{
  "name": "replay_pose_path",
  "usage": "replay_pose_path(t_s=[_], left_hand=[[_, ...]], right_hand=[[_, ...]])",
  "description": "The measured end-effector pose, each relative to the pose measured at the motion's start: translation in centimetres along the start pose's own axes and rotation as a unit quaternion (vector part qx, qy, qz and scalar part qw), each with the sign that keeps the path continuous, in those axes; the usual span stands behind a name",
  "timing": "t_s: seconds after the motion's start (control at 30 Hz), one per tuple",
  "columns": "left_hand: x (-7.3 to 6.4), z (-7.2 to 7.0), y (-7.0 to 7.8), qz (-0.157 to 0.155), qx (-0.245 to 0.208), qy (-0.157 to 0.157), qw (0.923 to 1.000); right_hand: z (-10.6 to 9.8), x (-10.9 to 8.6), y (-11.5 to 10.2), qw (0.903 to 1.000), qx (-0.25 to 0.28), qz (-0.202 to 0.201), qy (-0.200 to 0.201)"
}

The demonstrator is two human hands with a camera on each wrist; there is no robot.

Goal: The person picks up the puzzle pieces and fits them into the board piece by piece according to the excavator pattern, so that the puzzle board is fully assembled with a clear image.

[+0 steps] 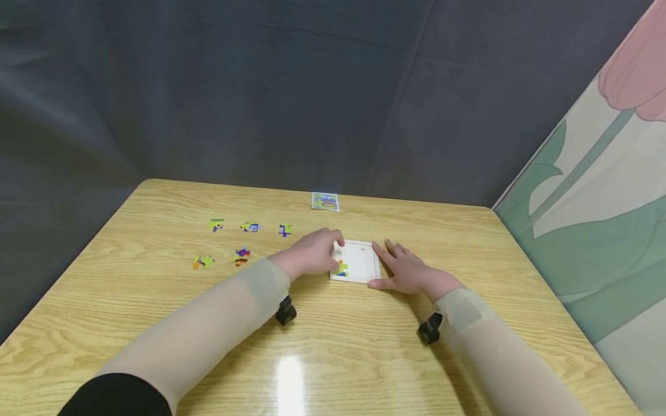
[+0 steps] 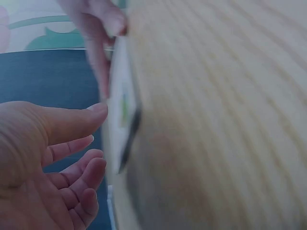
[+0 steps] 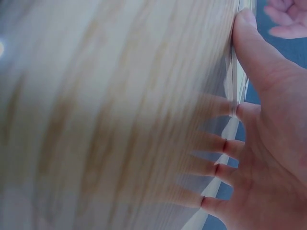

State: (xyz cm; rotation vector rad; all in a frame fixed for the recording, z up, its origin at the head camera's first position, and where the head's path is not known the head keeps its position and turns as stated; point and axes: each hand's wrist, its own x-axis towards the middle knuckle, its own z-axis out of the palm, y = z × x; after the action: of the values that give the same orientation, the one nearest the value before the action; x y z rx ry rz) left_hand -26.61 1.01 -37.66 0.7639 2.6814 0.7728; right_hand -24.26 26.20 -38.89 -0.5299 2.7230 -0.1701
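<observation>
A white square puzzle tray (image 1: 366, 264) lies flat on the wooden table. Green, blue and orange puzzle pieces (image 1: 341, 270) sit in its near left corner. My left hand (image 1: 315, 252) hovers at the tray's left side. In the left wrist view that hand (image 2: 57, 163) has its thumb and fingers apart, and I see nothing between them. The right hand (image 1: 404, 268) rests at the tray's right edge, fingers spread. Its thumb and a finger touch the rim in the right wrist view, where the hand (image 3: 276, 129) appears large. The left hand covers part of the tray's left edge.
Left of the tray lie several loose colourful pieces, among them a blue and green one (image 1: 285, 230) and an orange and green one (image 1: 203, 262). A printed picture card (image 1: 325, 201) lies near the table's far edge. A dark curtain (image 1: 260, 98) hangs behind.
</observation>
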Motion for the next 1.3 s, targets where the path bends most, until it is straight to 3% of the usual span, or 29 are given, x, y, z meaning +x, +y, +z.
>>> replay_pose_path(t_s=[0.2, 0.33, 0.5, 0.67, 0.8, 0.97, 1.3], left_hand=[[-3.4, -3.2, -0.7, 0.009, -0.020, 0.009, 0.9997], [-6.3, -5.9, -2.9, 0.014, -0.025, 0.013, 0.9995], [-9.7, -7.6, -6.4, -0.016, -0.023, -0.006, 0.9996], [-12.3, -7.5, -8.8, -0.067, -0.008, -0.032, 0.9972], [-13.1, -6.5, -10.2, -0.084, -0.021, -0.035, 0.9956], [-13.2, -5.5, -10.9, -0.073, -0.013, -0.027, 0.9969], [-13.4, -5.0, -10.9, -0.064, -0.017, -0.011, 0.9978]], right_hand=[[0.0, 0.1, 0.3, 1.0000, -0.002, -0.003, 0.002], [-0.1, -0.3, 0.7, 1.0000, -0.001, 0.001, 0.004], [-0.1, -0.5, 1.0, 1.0000, 0.001, 0.001, 0.000], [0.1, -0.4, 1.4, 1.0000, -0.006, 0.002, -0.004], [0.5, 0.0, 1.8, 0.9999, -0.001, 0.005, -0.011], [1.0, 0.4, 2.3, 0.9999, 0.007, 0.004, -0.006], [0.4, -0.2, 1.5, 0.9999, 0.006, 0.004, -0.010]])
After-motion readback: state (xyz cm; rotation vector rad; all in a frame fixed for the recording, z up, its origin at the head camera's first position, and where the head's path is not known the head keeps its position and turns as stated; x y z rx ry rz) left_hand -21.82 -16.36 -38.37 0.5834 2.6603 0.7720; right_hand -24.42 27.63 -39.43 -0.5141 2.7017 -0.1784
